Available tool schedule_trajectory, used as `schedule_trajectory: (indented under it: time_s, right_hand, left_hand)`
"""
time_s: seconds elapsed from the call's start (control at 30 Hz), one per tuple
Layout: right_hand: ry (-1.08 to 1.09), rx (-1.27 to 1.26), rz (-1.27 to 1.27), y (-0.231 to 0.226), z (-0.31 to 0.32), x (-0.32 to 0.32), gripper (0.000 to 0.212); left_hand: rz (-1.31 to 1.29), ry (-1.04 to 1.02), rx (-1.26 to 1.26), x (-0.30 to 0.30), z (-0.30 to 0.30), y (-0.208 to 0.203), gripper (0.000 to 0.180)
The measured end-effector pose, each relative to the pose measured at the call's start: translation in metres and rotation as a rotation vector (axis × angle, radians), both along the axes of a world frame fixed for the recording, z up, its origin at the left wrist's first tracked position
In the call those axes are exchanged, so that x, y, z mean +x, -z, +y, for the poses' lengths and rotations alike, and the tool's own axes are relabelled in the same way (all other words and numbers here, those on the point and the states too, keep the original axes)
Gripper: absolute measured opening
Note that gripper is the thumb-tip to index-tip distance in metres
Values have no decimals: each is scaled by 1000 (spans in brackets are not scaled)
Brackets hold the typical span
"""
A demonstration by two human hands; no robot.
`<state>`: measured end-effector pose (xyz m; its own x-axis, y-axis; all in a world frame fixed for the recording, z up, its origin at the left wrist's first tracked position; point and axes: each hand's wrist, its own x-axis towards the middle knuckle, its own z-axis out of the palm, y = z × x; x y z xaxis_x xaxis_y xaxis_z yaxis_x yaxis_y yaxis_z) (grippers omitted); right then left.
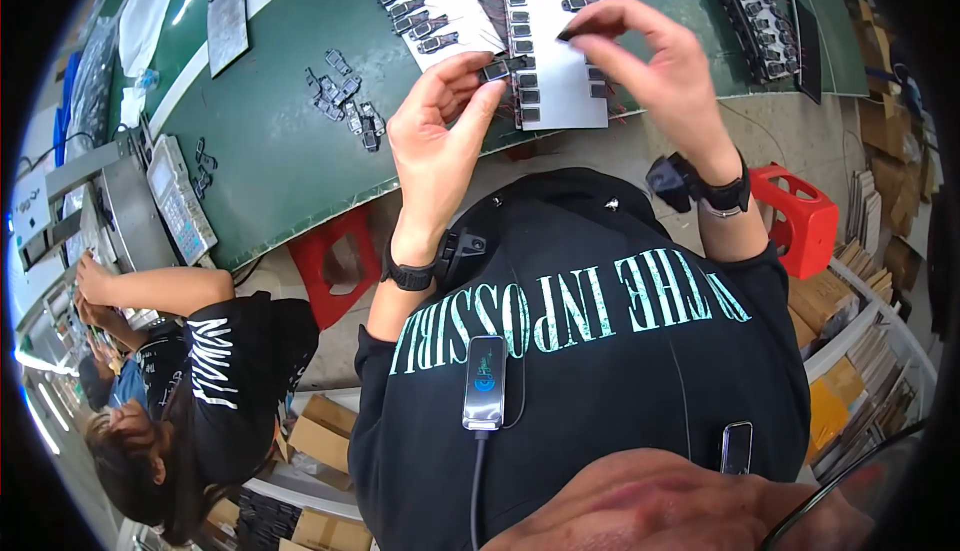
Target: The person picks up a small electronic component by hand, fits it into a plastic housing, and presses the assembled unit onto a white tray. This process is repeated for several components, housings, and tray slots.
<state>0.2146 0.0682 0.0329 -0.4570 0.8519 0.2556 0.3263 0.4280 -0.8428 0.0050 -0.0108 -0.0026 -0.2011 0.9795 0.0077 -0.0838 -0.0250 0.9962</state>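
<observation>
My left hand (438,123) pinches a small black rectangular module (495,72) between thumb and fingers, at the left edge of a white board (565,106). Along that board run rows of similar black modules (529,97) with thin red wires. Above the board's right part, my right hand (655,66) has its thumb and forefinger nearly together on a small dark piece (566,36), too small to name. The two hands are apart.
Loose black parts (345,96) lie in a heap on the green table (290,171). Other boards of modules (410,16) stand to both sides. A grey keypad device (180,201) sits at the left. Red stools (795,216) stand by the table; a co-worker (225,381) works at left.
</observation>
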Motion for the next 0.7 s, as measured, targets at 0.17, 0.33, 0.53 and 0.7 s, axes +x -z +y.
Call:
schedule_trajectory:
  time_s: [0.17,0.33,0.53,0.7]
  right_hand:
    - [-92,-135,101,4,-10,-27,15]
    - [-80,-276,135,8,-13,-18,12]
    - [-169,-433,211,18,-6,-12,12]
    - [-341,-604,224,21,12,-2,11]
  left_hand:
    - [69,18,7,6,1,-2,28]
    - [71,23,15,15,1,-1,27]
    - [137,37,25,15,-3,0,27]
    - [172,110,-18,14,2,-4,26]
